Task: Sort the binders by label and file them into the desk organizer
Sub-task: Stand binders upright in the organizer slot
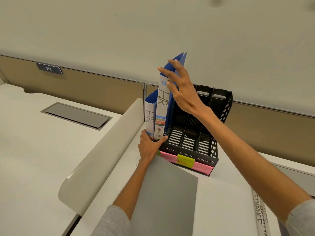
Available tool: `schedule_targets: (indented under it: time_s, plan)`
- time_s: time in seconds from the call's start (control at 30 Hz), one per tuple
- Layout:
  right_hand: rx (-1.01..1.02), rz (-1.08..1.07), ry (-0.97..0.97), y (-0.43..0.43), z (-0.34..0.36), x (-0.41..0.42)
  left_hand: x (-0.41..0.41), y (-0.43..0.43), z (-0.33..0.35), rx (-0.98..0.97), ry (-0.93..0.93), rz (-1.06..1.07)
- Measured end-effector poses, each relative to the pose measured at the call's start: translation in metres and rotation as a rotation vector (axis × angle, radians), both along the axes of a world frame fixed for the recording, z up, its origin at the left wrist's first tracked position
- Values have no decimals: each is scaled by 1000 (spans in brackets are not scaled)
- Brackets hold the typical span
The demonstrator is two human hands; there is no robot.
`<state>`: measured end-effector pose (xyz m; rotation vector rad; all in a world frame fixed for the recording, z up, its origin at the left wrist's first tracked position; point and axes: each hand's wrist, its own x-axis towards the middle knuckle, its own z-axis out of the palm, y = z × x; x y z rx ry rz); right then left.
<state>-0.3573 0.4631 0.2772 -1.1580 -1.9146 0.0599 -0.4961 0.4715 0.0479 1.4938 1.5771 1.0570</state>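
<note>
Nearest, two grey knit sleeves frame a flat grey folder [163, 193] lying on the white desk [221, 193]. A white binder spine [260, 217] lettered FINANCE lies at the near right. The left hand [150, 147] reaches forward over the folder, thumb and fingers curled round the foot of the HR binders [156, 126], clasping them. They stand upright at the left end of the black desk organizer [223, 106], their bases hidden by the hand. The shorter binder [150, 116] is on the left and the taller binder [162, 106], with blue covers, beside it. The right hand [182, 89] stretches from the right, fingers straight and spread, thumb on the taller binder's spine, palm against its blue cover near the top. The organizer is slotted plastic with thin dividers, and a yellow-green sticky note [185, 161] and pink ones [202, 167] are stuck along its front. To the left curves a smooth off-white divider [102, 150], then a grey hatch [76, 115] set in the next desk. Beyond run tan partition panels [102, 89], a sign [49, 68] reading 213, and a pale wall.
</note>
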Motion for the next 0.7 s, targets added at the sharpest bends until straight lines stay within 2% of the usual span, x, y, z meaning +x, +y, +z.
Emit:
schedule_targets:
  time_s: [0.13, 0.37, 0.43, 0.57, 0.7]
  plan:
    - [-34, 22, -103, 0, 4, 2, 1, -2, -9, -1, 35, -12]
    - [-61, -11, -34, 3, -4, -5, -14, -4, -19, -20, -45, -151]
    - [-111, -12, -16, 8, -17, -6, -19, -7, -22, -26, -70, -188]
    - [-249, -38, -161, 12, -67, -8, -24, -6, -21, -38, -91, -218]
    - [-289, -54, -169, 10, -78, -7, -25, -7, -22, -34, -81, -242]
